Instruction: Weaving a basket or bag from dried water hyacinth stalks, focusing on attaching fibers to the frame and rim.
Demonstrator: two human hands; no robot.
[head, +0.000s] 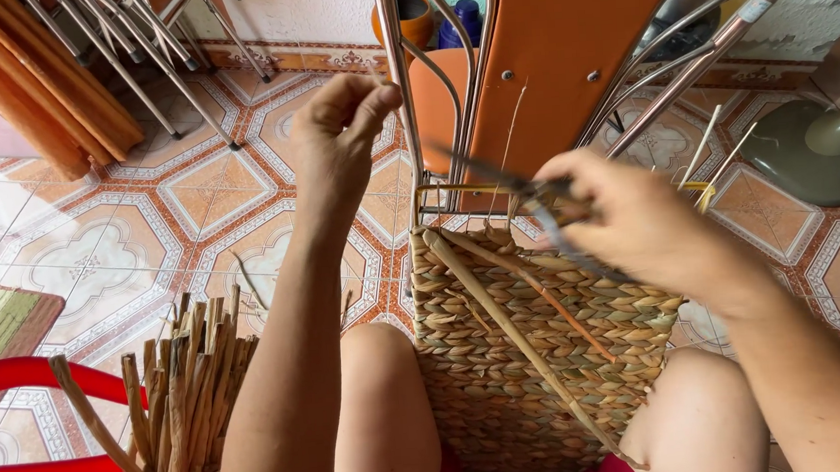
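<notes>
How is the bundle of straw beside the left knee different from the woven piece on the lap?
The bundle of straw is loose, stiff strips standing upright, tied near the bottom; the woven piece is plaited into tight flat rows. The bundle stands on the floor untouched; the woven piece rests between the knees under the right hand. Both share the same tan dried fibre.

Both hands (341, 134) (623, 219) raised, fingers pinched

home craft corner | patterned floor tiles (194, 196) at 10 o'clock | folded orange chair (564, 52) at 12 | dried reed bundle (192, 396) at 8 | woven panel (534, 355) at 6
</notes>
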